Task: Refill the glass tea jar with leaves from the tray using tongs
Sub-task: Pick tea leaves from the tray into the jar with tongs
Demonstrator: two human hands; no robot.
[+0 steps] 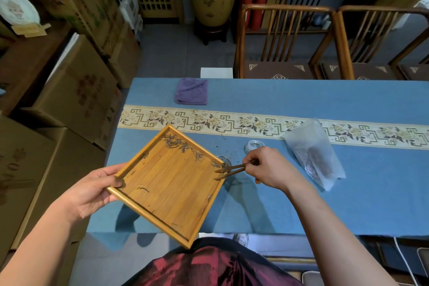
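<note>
From the head view, the left hand grips the near-left edge of the wooden tray, lifted over the blue surface. The right hand pinches the tongs, tips at leaves by the tray's right corner. The glass jar sits just behind that corner, mostly hidden.

Tilted tray covers the tabletop's near-left corner. Lid and plastic bag crowd the right hand. Open cloth lies between the purple towel and the bag.
</note>
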